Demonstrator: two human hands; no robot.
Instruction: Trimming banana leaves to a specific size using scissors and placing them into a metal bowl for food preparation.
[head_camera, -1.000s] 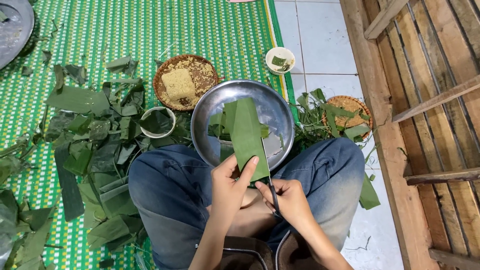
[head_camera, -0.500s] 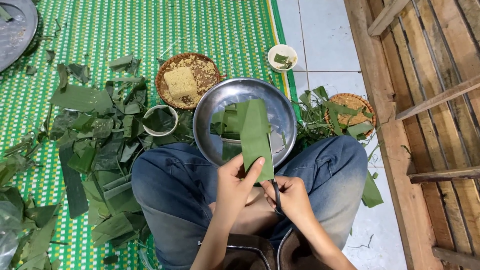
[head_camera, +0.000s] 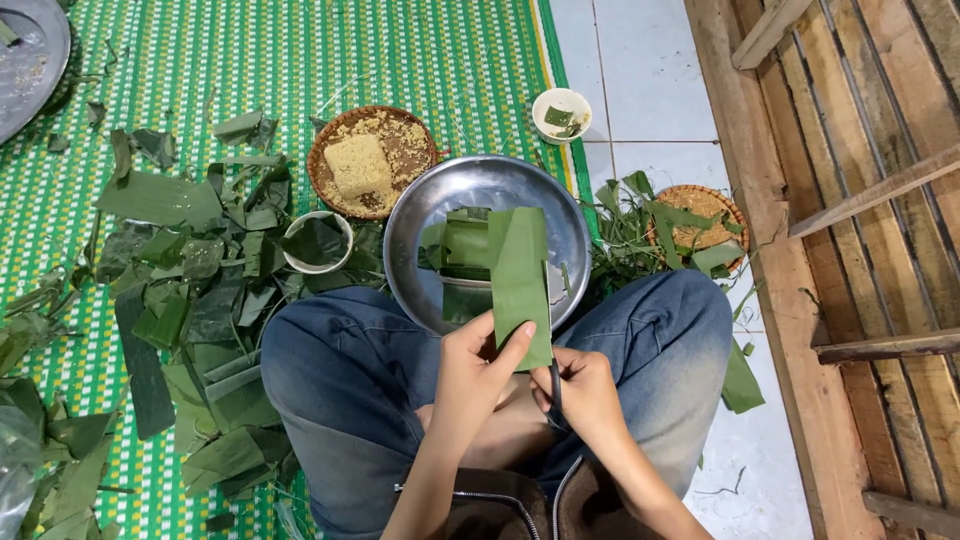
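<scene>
Left hand pinches folded green leaf strip upright over steel bowl, 12 o'clock of lap. Right hand closed around dark scissors. Risk: blade nicks thumb beside leaf's lower edge.

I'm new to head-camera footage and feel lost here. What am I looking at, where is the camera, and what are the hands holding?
There is no machine: a seated person in blue jeans wears a camera on the head, looking down at their own lap. The left hand pinches a folded green leaf strip. The right hand grips a thin dark tool; what kind, I cannot tell. Ahead sits a round shiny metal bowl with more folded leaves. On the green striped woven mat lie cut leaf scraps, a round woven basket with a yellow block and a small white bowl.
</scene>
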